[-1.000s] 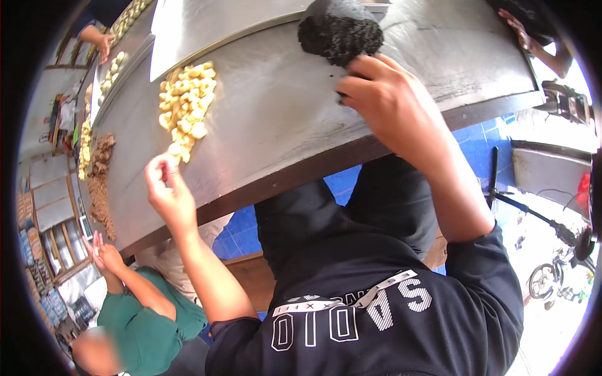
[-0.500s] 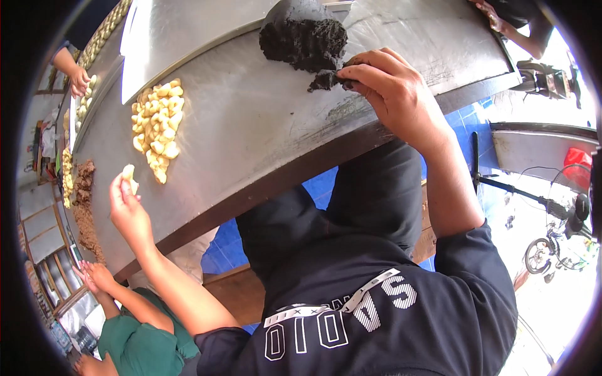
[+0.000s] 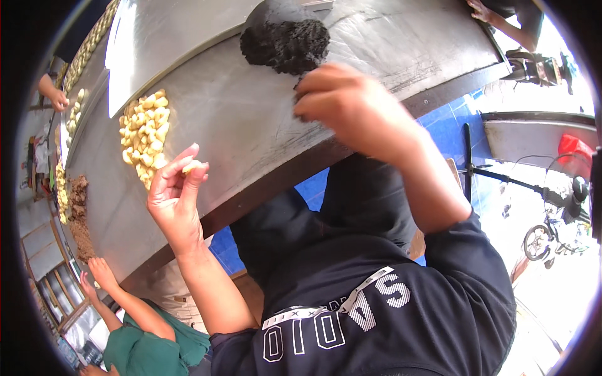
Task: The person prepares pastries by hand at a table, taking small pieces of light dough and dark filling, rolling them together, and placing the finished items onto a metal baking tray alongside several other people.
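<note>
My left hand (image 3: 179, 194) is raised over the table's near edge, its thumb and fingers pinched around a small piece of pale yellow dough (image 3: 192, 167). Smeared by motion, my right hand (image 3: 338, 103) curls its fingers around a bit of dark paste, mostly hidden, with dark smears at the fingertips. Just beyond it sits a large lump of black paste (image 3: 285, 47), smooth on top and crumbly toward me. A pile of pale yellow dough pieces (image 3: 145, 128) lies to the left, behind my left hand.
The metal table (image 3: 219, 119) carries a large tray (image 3: 169, 44) at the back and brown crumbly filling (image 3: 79, 213) at far left. A person in green (image 3: 144, 338) works at lower left. Other people's hands show at upper left and upper right. A red bag (image 3: 574, 153) is at right.
My right hand has pulled away from the black lump, toward me and left. My left hand has moved right, toward it, with the dough piece. The view has shifted slightly.
</note>
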The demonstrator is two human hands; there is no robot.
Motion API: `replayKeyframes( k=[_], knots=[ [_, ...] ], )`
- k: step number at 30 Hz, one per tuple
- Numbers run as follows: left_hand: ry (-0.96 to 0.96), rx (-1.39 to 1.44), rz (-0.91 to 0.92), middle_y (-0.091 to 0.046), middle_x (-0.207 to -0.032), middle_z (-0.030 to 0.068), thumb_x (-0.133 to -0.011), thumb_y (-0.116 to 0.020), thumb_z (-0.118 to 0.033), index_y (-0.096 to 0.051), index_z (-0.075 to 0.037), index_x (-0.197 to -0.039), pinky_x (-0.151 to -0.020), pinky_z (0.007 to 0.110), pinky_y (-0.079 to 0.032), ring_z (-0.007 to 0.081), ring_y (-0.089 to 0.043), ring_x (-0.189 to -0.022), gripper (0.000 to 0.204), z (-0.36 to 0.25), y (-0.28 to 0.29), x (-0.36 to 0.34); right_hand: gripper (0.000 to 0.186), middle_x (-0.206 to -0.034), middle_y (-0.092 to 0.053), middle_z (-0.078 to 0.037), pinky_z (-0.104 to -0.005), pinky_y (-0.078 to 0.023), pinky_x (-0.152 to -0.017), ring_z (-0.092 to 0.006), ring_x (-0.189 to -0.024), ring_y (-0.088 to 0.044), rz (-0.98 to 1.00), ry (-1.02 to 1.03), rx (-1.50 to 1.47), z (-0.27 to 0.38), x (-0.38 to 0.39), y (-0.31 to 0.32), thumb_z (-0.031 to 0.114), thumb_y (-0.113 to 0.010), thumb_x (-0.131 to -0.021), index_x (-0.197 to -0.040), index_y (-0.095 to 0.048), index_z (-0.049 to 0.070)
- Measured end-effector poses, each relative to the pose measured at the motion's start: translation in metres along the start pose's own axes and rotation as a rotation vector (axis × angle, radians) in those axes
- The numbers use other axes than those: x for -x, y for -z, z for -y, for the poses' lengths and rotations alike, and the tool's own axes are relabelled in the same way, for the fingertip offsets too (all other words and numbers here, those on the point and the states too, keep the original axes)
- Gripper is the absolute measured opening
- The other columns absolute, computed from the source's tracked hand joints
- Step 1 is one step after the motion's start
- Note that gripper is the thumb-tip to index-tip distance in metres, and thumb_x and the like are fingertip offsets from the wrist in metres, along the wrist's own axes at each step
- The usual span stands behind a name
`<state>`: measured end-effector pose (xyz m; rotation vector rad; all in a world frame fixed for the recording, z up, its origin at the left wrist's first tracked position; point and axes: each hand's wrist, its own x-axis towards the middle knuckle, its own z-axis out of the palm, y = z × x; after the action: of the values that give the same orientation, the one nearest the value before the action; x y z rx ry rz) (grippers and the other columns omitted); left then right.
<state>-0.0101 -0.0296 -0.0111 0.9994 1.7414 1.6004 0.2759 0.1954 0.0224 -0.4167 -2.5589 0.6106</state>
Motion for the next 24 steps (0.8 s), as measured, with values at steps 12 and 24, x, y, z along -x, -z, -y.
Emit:
replayKeyframes(
  k=[12,24],
  knots=[
    [-0.621,-0.867,0.183,-0.078,-0.114,0.0102,-0.091,-0.095,-0.013,-0.077,-0.003,-0.134,-0.081,0.038,-0.062,0.0244,-0.074,-0.093,0.047,-0.011,-0.033,0.0,0.042,-0.126,-0.075,-0.012,-0.0469,-0.063,-0.096,-0.0385,-0.112,-0.076,-0.171,-0.205,0.154,-0.011,0.038,-0.001,0.005,-0.088,-0.087,-0.128,-0.08,0.01],
    [-0.484,-0.83,0.226,-0.082,-0.138,0.0079,-0.09,-0.092,-0.013,-0.083,-0.01,-0.132,-0.107,0.045,-0.056,0.0323,-0.073,-0.124,0.043,0.0,-0.031,-0.002,0.026,-0.122,-0.074,-0.011,-0.0435,-0.062,-0.095,-0.0328,-0.111,-0.073,-0.021,-0.141,0.305,-0.003,0.007,-0.02,0.006,-0.087,-0.089,-0.114,-0.081,0.005]
  ],
)
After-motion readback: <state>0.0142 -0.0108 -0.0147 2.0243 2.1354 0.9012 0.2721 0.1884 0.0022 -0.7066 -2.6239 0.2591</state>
